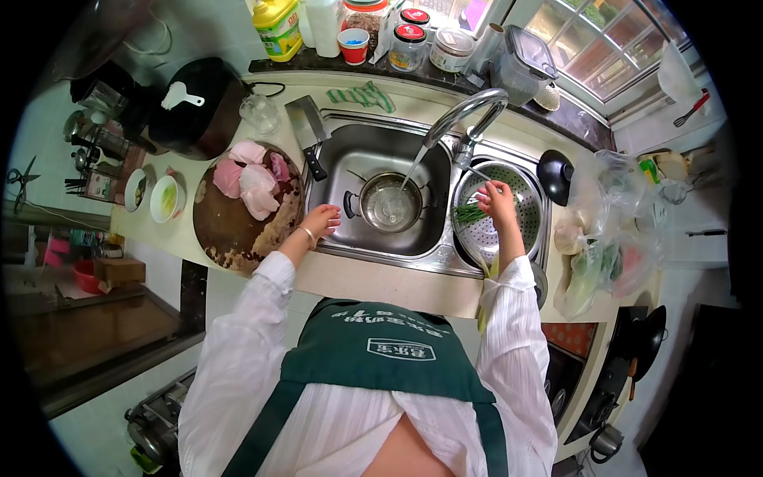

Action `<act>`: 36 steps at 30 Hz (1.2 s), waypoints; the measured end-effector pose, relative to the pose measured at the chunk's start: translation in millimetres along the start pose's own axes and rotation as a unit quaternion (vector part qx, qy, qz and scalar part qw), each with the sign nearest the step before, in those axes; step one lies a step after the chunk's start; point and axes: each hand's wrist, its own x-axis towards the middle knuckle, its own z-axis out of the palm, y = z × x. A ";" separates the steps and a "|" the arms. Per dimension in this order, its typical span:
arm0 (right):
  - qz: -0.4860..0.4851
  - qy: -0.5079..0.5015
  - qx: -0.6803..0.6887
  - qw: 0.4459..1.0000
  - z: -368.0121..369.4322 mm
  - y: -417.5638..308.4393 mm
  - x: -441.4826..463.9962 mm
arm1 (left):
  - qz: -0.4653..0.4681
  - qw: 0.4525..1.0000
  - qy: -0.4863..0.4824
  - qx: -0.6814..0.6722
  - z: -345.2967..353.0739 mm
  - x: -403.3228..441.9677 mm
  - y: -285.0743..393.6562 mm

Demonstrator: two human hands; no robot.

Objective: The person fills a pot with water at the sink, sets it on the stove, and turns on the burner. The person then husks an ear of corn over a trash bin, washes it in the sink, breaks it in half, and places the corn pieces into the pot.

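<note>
My left hand (321, 222) is over the left front rim of the sink (334, 159), holding nothing, with its fingers loosely apart. Inside the left basin stands a small two-handled metal pot (390, 203) with water in it, and a stream runs into it from the curved faucet (465, 103). My right hand (498, 202) is above the right basin, its fingers closed at the tip of the faucet lever (478, 172). Below it is a metal colander (520, 179) with green stalks (469, 213) at its left side, partly hidden by the hand.
Raw pale meat (258, 187) lies on a round chopping board (218, 226) to the left. A cleaver (308, 127) rests by the sink's left edge. Two small bowls (166, 199) stand farther left. Bags of vegetables (604, 254) fill the right counter; jars (408, 48) line the sill.
</note>
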 end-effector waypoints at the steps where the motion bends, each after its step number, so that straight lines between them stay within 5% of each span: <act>1: 0.001 0.003 0.000 1.000 0.7 1.4 2.8 | -0.002 1.000 -0.002 0.001 2.7 10.5 -3.1; 7: 0.005 0.035 -0.012 0.999 -3.7 -0.7 10.2 | -0.037 0.994 0.073 -0.079 12.4 50.2 -14.7; 22: -0.032 0.002 -0.254 0.967 -19.6 -12.7 32.4 | -0.057 0.990 0.072 -0.110 2.6 74.9 -33.2; 36: -0.045 -0.016 -0.292 0.955 -18.7 -21.8 32.6 | -0.057 0.989 0.069 -0.120 4.9 69.9 -32.9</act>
